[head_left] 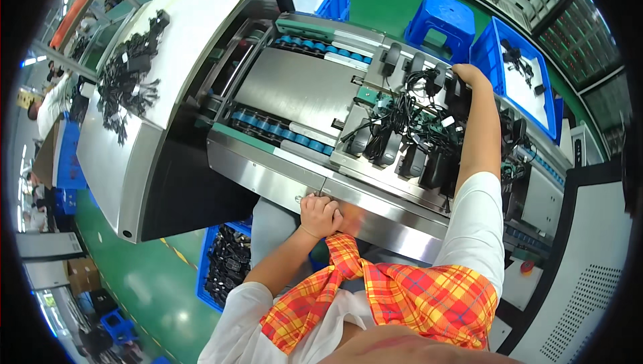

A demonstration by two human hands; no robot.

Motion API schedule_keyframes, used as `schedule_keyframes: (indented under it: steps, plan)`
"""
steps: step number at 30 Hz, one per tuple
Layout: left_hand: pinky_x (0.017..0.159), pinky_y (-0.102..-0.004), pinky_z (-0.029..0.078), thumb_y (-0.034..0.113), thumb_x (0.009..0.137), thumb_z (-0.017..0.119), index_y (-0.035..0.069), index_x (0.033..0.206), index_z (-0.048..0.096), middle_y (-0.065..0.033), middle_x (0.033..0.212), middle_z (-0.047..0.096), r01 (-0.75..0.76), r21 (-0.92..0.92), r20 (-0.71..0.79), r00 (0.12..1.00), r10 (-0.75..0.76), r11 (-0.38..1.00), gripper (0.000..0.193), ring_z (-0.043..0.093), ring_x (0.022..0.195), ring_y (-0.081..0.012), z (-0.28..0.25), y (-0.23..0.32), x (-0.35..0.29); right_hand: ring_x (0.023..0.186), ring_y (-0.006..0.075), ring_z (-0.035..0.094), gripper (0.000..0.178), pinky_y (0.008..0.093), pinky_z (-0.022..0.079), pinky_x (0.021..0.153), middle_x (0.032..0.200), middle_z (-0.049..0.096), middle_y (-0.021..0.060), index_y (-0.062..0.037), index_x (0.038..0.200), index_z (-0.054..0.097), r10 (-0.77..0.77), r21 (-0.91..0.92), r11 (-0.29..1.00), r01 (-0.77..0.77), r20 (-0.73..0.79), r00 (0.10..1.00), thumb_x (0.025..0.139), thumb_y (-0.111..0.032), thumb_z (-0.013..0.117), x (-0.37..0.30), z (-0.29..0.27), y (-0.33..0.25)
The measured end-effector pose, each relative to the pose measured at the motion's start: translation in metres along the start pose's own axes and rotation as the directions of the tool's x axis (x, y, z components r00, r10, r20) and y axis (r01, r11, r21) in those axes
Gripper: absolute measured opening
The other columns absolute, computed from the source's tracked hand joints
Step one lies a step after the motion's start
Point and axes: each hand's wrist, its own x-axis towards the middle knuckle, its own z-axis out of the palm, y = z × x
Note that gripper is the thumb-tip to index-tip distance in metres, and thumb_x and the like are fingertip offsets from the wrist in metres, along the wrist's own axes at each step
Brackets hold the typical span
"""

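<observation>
Our left hand point(320, 215) curls narrow on the conveyor's point(268, 166) near edge; our right hand point(472, 76), hold unclear, should avoid snagging cables point(402, 113) toward the far edge.

The black power adapters point(412, 161), smooth blocks with rounded ends, sat in two rows on a silvery metal plate point(375, 174), one row along its near side and the other along its far side. Their thin black cables point(398, 113) were looped and tangled together between the rows, some strands spilling over the blocks. A small white tag point(447, 121) showed among the cables toward the right, where the heap grew denser.
</observation>
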Motion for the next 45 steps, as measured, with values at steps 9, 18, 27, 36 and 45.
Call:
schedule_keyframes:
  steps: [9, 18, 27, 36, 45]
  plan:
    - [0.083, -0.0433, 0.039, 0.019, 0.066, 0.060, 0.014, 0.083, 0.054, -0.0040, 0.087, 0.053, -0.027, -0.011, -0.031, 0.999, 0.026, 1.000, 0.018, 0.049, 0.084, -0.0242, 0.004, -0.003, -0.006, 0.077, 0.0208, 0.051, 0.033, 0.0352, 0.040, 0.070, 0.080, 0.058, 0.0069, -0.0026, 0.084, 0.062, -0.177, -0.145, 0.971, 0.188, 0.085, 0.981, 0.075, -0.033, 0.054, -0.002, -0.042, 0.011]
    - [0.082, -0.0404, 0.040, 0.017, 0.070, 0.059, 0.010, 0.084, 0.057, -0.0058, 0.084, 0.054, 0.002, -0.067, -0.046, 0.999, -0.005, 0.998, 0.016, 0.051, 0.081, -0.0257, -0.010, -0.002, 0.006, 0.084, 0.0323, 0.060, 0.043, 0.0381, 0.045, 0.075, 0.090, 0.064, 0.0169, -0.0035, 0.099, 0.062, -0.371, -0.384, 0.870, 0.308, -0.102, 0.923, 0.083, -0.043, 0.055, -0.124, -0.120, -0.045]
    - [0.090, -0.0336, 0.040, 0.034, 0.090, 0.052, -0.002, 0.118, 0.047, -0.0161, 0.113, 0.055, 0.475, -0.777, 0.251, 0.836, -0.488, 0.414, 0.046, 0.052, 0.107, -0.0243, -0.037, -0.039, 0.159, 0.079, 0.0335, 0.059, 0.040, 0.0382, 0.044, 0.072, 0.085, 0.062, 0.0210, 0.0029, 0.097, 0.060, -0.491, -0.447, 0.835, 0.321, -0.343, 0.801, 0.085, -0.034, 0.054, -0.224, -0.137, -0.049]
    - [0.091, -0.0309, 0.039, 0.047, 0.087, 0.055, 0.000, 0.128, 0.042, -0.0122, 0.114, 0.056, 0.654, -0.712, 0.635, 0.755, -0.162, 0.257, 0.064, 0.051, 0.105, -0.0167, -0.013, -0.025, 0.170, 0.085, 0.0395, 0.057, 0.033, 0.0416, 0.044, 0.075, 0.087, 0.060, 0.0237, 0.0024, 0.094, 0.061, -0.527, -0.551, 0.800, 0.239, -0.454, 0.718, 0.085, -0.029, 0.054, -0.311, -0.130, -0.071]
    - [0.080, -0.0308, 0.044, 0.035, 0.084, 0.060, -0.006, 0.115, 0.048, -0.0165, 0.101, 0.061, 0.541, -0.787, 0.456, 0.834, -0.311, 0.297, 0.053, 0.056, 0.092, -0.0204, -0.083, -0.003, 0.146, 0.086, 0.0414, 0.057, 0.033, 0.0463, 0.046, 0.076, 0.087, 0.061, 0.0252, 0.0012, 0.088, 0.063, -0.563, -0.617, 0.770, 0.163, -0.537, 0.628, 0.085, -0.030, 0.053, -0.360, -0.131, -0.079]
